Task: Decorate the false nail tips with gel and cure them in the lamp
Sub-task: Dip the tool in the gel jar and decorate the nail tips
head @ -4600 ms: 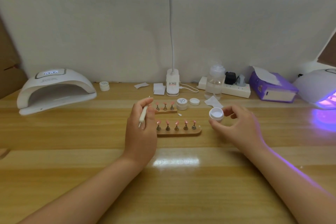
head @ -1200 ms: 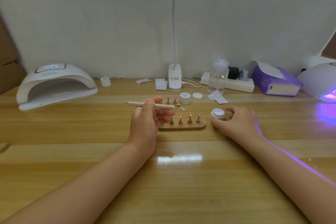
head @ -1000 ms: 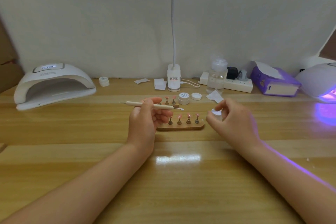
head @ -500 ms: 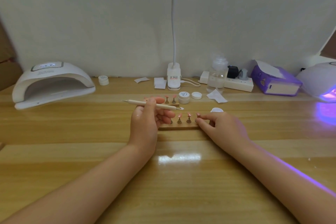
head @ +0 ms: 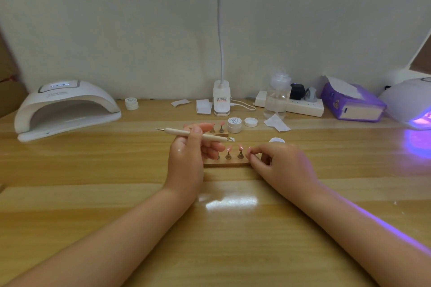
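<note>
I keep my left hand [head: 186, 156] pinching the gel tool [head: 196, 134] level above the wooden nail stand [head: 227, 165] while my right hand [head: 279, 165] pinches its end nail tip, probably to lift it for decorating.

- A nail-art work desk [head: 116, 193] of pale wood against a plain wall.
- Two curing lamps [head: 65, 107], a clip-on desk light [head: 221, 98], gel pots [head: 234, 124], a tissue box [head: 352, 102].

Right hand [head: 283, 165] left gel pot [head: 276, 140], fingers now at nail stand [head: 227, 165].
</note>
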Motion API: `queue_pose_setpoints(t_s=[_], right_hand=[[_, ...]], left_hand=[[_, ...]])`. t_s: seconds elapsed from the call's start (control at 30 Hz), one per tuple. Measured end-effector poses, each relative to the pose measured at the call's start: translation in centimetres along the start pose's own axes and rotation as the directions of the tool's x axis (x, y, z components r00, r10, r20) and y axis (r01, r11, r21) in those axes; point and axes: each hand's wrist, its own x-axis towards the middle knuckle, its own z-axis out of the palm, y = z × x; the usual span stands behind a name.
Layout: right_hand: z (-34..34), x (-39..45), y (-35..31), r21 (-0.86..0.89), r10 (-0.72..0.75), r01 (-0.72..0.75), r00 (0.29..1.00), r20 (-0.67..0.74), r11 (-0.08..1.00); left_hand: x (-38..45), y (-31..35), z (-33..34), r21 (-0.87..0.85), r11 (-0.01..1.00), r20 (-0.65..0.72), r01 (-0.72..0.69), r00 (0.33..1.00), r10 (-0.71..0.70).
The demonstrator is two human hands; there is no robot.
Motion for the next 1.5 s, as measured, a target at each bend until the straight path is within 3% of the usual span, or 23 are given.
queue_pose_setpoints(t_s=[0.2,0.37,0.63,1.5], right_hand=[[0.2,-0.3,-0.5,0.303,-0.019,0.051,0.994,-0.106,0.952],[0.2,-0.2,-0.3,0.417,0.015,0.012,0.998,-0.060,0.909],[0.3,-0.4,-0.2,0.424,0.011,0.019,0.998,-0.069,0.905],[0.6,-0.4,0.1,0.376,-0.068,0.106,0.991,-0.112,0.921]], left_hand=[[-1.0,0.2,0.5,0.185,0.947,0.134,-0.262,0.961,0.240],[-1.2,0.0,0.5,0.239,0.930,0.208,-0.280,0.950,0.233],[-1.3,-0.3,0.6,0.357,0.866,0.264,-0.350,0.927,0.267],[-1.4,-0.5,0.5,0.398,0.829,0.307,-0.392,0.909,0.283]])
